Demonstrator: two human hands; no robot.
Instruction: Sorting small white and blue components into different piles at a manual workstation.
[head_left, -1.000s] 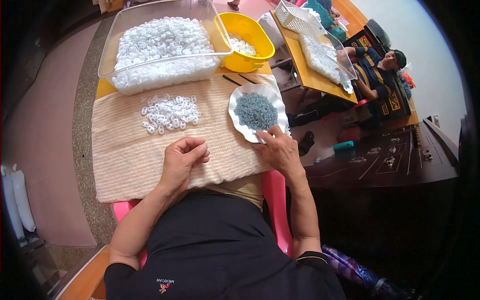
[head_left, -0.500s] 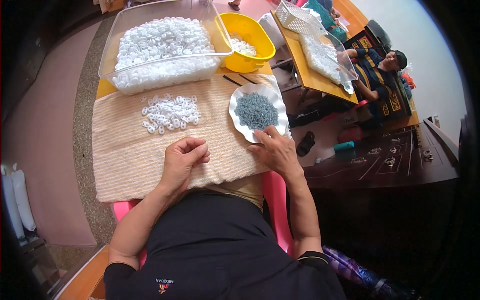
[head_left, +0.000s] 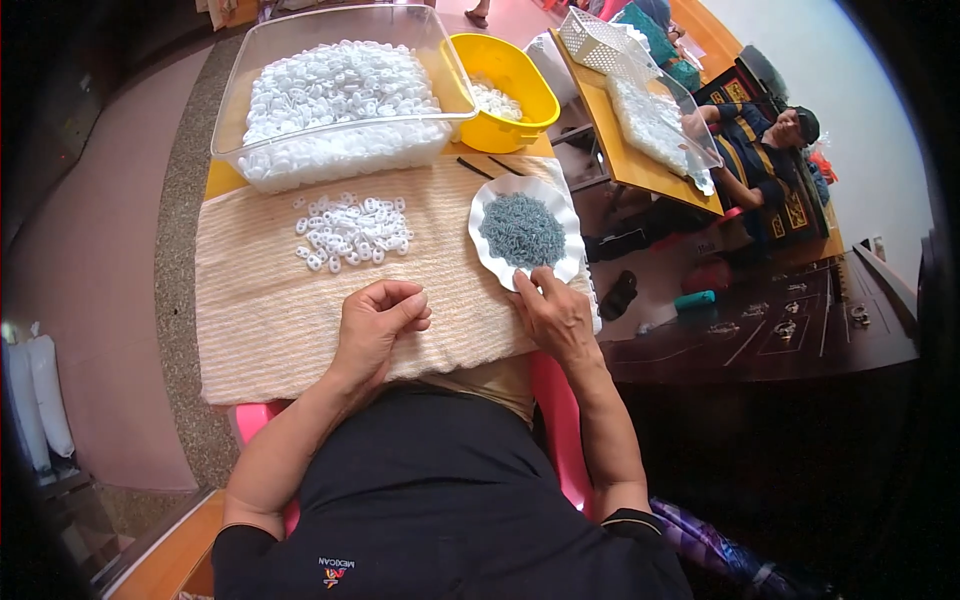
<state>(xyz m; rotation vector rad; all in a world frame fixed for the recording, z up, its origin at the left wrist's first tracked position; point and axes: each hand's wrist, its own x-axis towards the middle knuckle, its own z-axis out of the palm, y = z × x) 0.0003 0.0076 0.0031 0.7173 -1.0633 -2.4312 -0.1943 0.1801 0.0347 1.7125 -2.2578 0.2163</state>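
The cloth (head_left: 270, 330) is striped beige, the dish (head_left: 500, 272) white, its pieces (head_left: 522, 230) grey-blue.

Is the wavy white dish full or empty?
Well filled: small grey pieces spread across the wavy white dish, leaving mainly its rim bare.

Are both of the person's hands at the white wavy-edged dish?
No, only the right hand is at the dish; the left hand is apart from it, over the striped cloth.

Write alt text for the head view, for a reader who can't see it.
A person's right hand has its fingertips at the near edge of a wavy-rimmed white plate of small grey pieces, while the left hand is curled above a striped cloth. Beyond are loose white pieces, a clear bin and a yellow tub.
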